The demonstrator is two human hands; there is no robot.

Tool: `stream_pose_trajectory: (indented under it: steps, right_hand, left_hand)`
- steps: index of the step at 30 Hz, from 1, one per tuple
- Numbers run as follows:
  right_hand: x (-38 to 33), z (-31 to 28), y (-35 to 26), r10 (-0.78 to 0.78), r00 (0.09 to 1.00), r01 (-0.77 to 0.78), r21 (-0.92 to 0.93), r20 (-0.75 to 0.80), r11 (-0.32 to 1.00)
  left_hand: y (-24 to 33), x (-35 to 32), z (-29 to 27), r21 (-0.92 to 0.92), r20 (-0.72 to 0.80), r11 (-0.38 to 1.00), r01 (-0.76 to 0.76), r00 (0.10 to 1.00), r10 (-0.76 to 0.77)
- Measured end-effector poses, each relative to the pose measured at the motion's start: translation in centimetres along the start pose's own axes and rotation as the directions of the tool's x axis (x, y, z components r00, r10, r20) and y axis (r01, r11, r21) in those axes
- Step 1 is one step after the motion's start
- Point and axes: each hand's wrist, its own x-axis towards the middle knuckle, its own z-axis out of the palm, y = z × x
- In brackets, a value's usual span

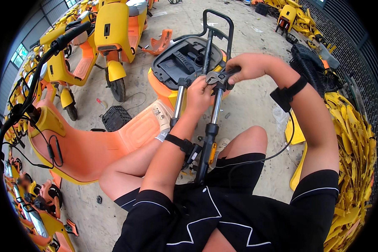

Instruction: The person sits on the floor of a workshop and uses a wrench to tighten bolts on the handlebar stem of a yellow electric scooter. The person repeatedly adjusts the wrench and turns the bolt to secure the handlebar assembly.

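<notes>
A front fork [216, 107], with two bright tubes and black lower legs, rests with its lower end against my lap and its steering stem [208, 50] pointing away from me. My left hand [198, 95] is closed around the crosspiece between its tubes, the fingertips partly hidden. My right hand [248, 69] grips the dark handle of an adjustable wrench [214, 78], whose silver jaw sits at the right tube's clamp, beside my left fingers. Whether the jaw bites on a bolt, I cannot make out. Beyond the hands is a scooter body with an open dark storage tray [180, 59].
An orange footboard section [143, 126] with detached handlebar [35, 80] and loose cables lies left. Yellow scooters [112, 29] stand in rows at far left. A black basket [116, 118] is on the floor. Yellow panels [353, 151] are heaped on the right. A cable hangs from my right armband.
</notes>
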Motion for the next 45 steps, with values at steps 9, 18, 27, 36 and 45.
stream_pose_trajectory:
  steps: [9, 18, 27, 36, 45]
  right_hand:
    - [-1.8, 2.7, -1.4, 0.080, 0.967, -0.115, -0.133, -0.241, 0.985]
    - [-3.3, 6.8, -5.2, 0.374, 0.896, -0.351, 0.135, -0.239, 0.927]
    - [-4.7, 9.3, -7.4, 0.415, 0.897, -0.244, 0.953, 0.153, 0.177]
    - [2.5, 17.0, -18.4, 0.725, 0.688, 0.413, 0.836, -0.026, -0.362]
    - [3.2, 16.8, -18.7, 0.668, 0.741, 0.441, 0.802, -0.071, -0.404]
  left_hand:
    - [0.0, 0.1, 0.1, -0.045, 0.043, 0.996, 0.074, 0.996, -0.072]
    - [-1.0, -0.1, 0.5, -0.098, -0.014, 0.994, 0.042, 0.999, -0.044]
    - [-2.4, -0.2, 0.6, -0.045, 0.002, 0.999, -0.006, 1.000, 0.006]
    - [-3.7, 0.0, 0.0, -0.246, 0.122, 0.946, 0.212, 0.975, -0.187]
    - [-1.6, -0.1, -0.7, -0.262, 0.147, 0.936, 0.236, 0.968, -0.203]
